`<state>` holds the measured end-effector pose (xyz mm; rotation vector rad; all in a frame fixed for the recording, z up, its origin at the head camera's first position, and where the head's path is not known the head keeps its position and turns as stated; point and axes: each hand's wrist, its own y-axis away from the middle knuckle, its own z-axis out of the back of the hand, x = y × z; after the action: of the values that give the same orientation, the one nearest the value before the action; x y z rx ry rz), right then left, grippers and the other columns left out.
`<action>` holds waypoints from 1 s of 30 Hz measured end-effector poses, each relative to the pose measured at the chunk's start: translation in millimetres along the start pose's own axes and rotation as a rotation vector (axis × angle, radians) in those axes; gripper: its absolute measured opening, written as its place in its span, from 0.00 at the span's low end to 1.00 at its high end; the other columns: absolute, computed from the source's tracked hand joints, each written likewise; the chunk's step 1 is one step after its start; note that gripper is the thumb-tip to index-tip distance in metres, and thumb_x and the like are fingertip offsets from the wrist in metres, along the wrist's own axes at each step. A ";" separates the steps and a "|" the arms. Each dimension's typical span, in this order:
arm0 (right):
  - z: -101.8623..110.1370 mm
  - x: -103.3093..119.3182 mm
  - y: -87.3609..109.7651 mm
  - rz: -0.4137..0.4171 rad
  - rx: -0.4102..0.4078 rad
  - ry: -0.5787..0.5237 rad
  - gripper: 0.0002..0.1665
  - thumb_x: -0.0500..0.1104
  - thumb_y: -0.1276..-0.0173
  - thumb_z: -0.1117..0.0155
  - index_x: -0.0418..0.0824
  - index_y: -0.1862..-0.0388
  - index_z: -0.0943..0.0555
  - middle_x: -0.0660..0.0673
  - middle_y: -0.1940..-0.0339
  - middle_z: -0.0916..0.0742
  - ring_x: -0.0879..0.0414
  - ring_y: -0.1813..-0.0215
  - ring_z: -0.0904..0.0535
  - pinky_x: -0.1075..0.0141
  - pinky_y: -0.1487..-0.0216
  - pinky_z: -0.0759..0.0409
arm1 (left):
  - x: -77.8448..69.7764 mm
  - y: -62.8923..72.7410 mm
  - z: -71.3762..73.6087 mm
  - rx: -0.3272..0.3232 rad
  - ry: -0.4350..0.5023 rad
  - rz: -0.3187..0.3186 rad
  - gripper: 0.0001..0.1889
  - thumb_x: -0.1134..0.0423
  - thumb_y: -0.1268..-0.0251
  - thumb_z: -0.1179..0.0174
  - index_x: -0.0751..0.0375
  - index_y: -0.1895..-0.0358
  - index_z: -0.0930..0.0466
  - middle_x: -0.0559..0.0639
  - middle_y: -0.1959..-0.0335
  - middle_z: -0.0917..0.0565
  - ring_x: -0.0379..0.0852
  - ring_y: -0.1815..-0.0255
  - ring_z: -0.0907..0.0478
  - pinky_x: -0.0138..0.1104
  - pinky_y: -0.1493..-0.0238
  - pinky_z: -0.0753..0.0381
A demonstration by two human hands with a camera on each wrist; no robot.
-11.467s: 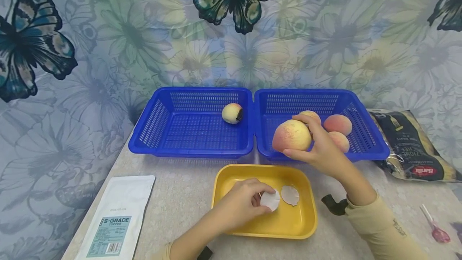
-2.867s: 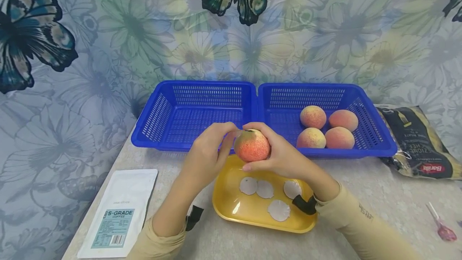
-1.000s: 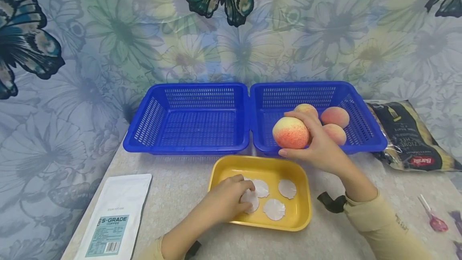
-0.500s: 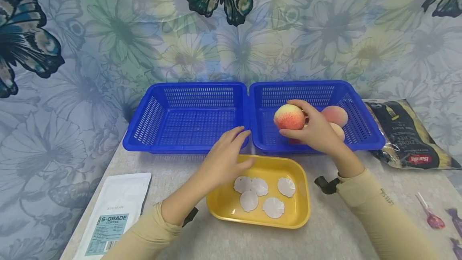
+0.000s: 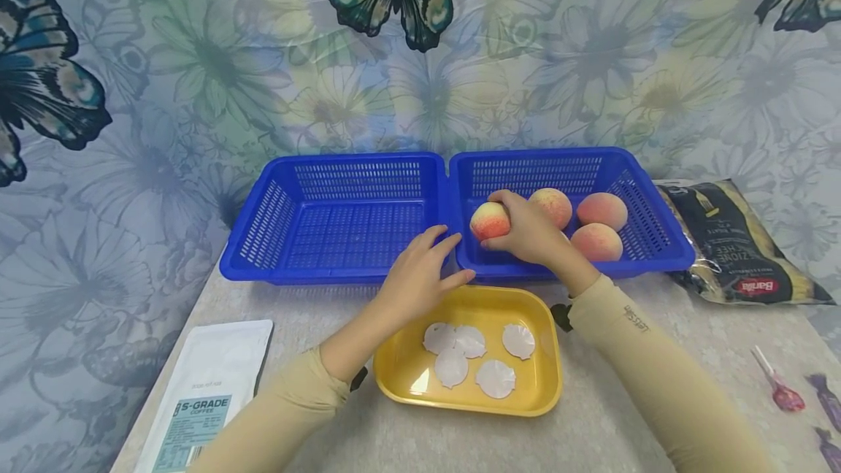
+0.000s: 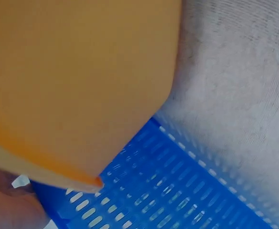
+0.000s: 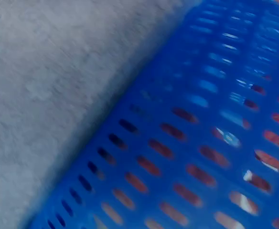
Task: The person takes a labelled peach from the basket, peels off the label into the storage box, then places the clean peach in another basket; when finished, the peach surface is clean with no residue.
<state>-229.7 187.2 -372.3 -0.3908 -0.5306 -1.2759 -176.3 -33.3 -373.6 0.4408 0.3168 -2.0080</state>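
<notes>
My right hand [image 5: 525, 228] grips a red-yellow peach [image 5: 490, 222] inside the right blue basket [image 5: 473, 266], at its left part. More peaches [image 5: 596, 241] lie to the right in that basket, one mostly hidden behind the hand. With fingers spread and nothing in them, my left hand [image 5: 420, 276] hovers over the back left of the yellow tray [image 5: 555, 378]. Several thin round white pieces [image 5: 496, 379] lie in the tray, some overlapping. The left wrist view has the tray's outer wall [image 6: 82, 71] close up; the right wrist view has the slotted basket wall [image 7: 177, 143].
A second blue basket [image 5: 342, 272] stands against the right one, on its left. A white coffee bag [image 5: 217, 378] lies front left. On the right are a black pasta bag [image 5: 736, 239], a lollipop [image 5: 786, 396] and purple wrapped candies [image 5: 824, 400]. A patterned cloth [image 5: 263, 57] hangs behind.
The dark-spotted fruit seen earliest is gone from the left basket. White pieces in the tray have increased; my left hand let one go and rose. My right hand lowered its peach into the right basket, leftward.
</notes>
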 end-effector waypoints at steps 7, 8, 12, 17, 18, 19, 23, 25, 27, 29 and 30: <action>-8.0 -9.2 -9.8 0.016 0.044 0.118 0.44 0.52 0.45 0.22 0.41 0.32 0.29 0.39 0.41 0.17 0.39 0.41 0.24 0.42 0.35 0.27 | 4.3 -1.7 -5.8 -0.038 0.040 -0.012 0.36 0.39 0.35 0.40 0.56 0.29 0.29 0.58 0.26 0.33 0.59 0.24 0.37 0.53 0.27 0.34; -9.0 -10.5 -10.9 0.019 0.050 0.125 0.44 0.51 0.45 0.21 0.41 0.32 0.29 0.39 0.40 0.17 0.39 0.40 0.24 0.41 0.34 0.28 | 4.5 -1.8 -6.3 -0.043 0.040 -0.016 0.36 0.39 0.35 0.40 0.56 0.30 0.29 0.58 0.26 0.33 0.59 0.25 0.36 0.53 0.27 0.33; -12.1 -13.3 -14.3 0.003 0.071 0.138 0.45 0.50 0.46 0.21 0.40 0.31 0.29 0.38 0.37 0.19 0.38 0.36 0.25 0.41 0.30 0.32 | 4.7 -1.9 -7.9 -0.051 0.036 -0.027 0.36 0.39 0.35 0.40 0.56 0.30 0.28 0.58 0.27 0.32 0.59 0.25 0.35 0.53 0.28 0.33; -13.7 -13.2 -15.8 -0.019 0.095 0.191 0.45 0.50 0.45 0.21 0.39 0.30 0.29 0.37 0.36 0.20 0.38 0.34 0.25 0.40 0.30 0.31 | 3.4 -0.6 -8.1 -0.051 0.027 -0.026 0.36 0.38 0.35 0.40 0.55 0.30 0.28 0.57 0.27 0.32 0.58 0.25 0.35 0.52 0.28 0.32; -13.5 -12.7 -15.8 -0.022 0.098 0.208 0.45 0.50 0.45 0.21 0.40 0.30 0.29 0.37 0.35 0.20 0.38 0.34 0.25 0.40 0.31 0.31 | 3.1 -0.5 -8.0 -0.050 0.027 -0.025 0.36 0.38 0.35 0.41 0.55 0.30 0.28 0.57 0.27 0.32 0.58 0.25 0.34 0.52 0.28 0.32; -13.2 -12.2 -15.8 -0.024 0.100 0.224 0.45 0.50 0.45 0.21 0.40 0.30 0.28 0.37 0.35 0.21 0.38 0.34 0.25 0.40 0.31 0.30 | 2.7 -0.4 -7.8 -0.049 0.027 -0.023 0.36 0.38 0.35 0.41 0.55 0.30 0.28 0.57 0.27 0.32 0.58 0.26 0.34 0.52 0.28 0.32; -9.9 -8.9 -14.2 -0.021 0.106 0.258 0.46 0.52 0.45 0.22 0.41 0.29 0.29 0.37 0.33 0.23 0.38 0.32 0.27 0.39 0.31 0.31 | 2.0 -0.3 -7.6 -0.049 0.032 -0.019 0.36 0.38 0.35 0.40 0.54 0.30 0.28 0.56 0.27 0.32 0.58 0.26 0.34 0.51 0.28 0.32; -7.2 -7.4 -11.8 -0.008 0.108 0.241 0.46 0.52 0.43 0.23 0.41 0.28 0.30 0.36 0.32 0.24 0.37 0.30 0.29 0.39 0.30 0.32 | 2.0 -0.4 -7.7 -0.047 0.030 -0.018 0.36 0.38 0.35 0.40 0.54 0.30 0.28 0.56 0.27 0.32 0.58 0.26 0.34 0.51 0.28 0.32; -3.5 -6.3 -8.6 0.014 0.100 0.213 0.44 0.52 0.39 0.26 0.40 0.28 0.31 0.35 0.31 0.25 0.37 0.29 0.31 0.39 0.29 0.33 | 2.0 -0.6 -7.5 -0.038 0.029 -0.014 0.36 0.38 0.35 0.40 0.54 0.30 0.29 0.56 0.26 0.32 0.58 0.26 0.34 0.51 0.28 0.32; 1.5 -5.0 -3.7 0.037 0.086 0.177 0.40 0.53 0.35 0.30 0.40 0.28 0.31 0.35 0.30 0.25 0.37 0.27 0.32 0.40 0.28 0.34 | 2.1 -0.4 -6.7 -0.027 0.028 -0.010 0.36 0.38 0.35 0.40 0.54 0.29 0.29 0.56 0.26 0.33 0.58 0.25 0.35 0.51 0.27 0.33; 4.4 -4.2 -0.5 0.049 0.074 0.163 0.39 0.53 0.33 0.32 0.40 0.28 0.30 0.35 0.30 0.26 0.37 0.27 0.32 0.39 0.28 0.34 | 2.2 0.0 -5.9 -0.023 0.024 -0.008 0.36 0.38 0.34 0.41 0.54 0.29 0.30 0.56 0.26 0.33 0.58 0.25 0.35 0.52 0.27 0.33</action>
<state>-231.7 192.8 -371.1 -0.2337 -0.4259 -1.2250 -176.2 -32.6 -379.9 0.4503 0.3561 -2.0059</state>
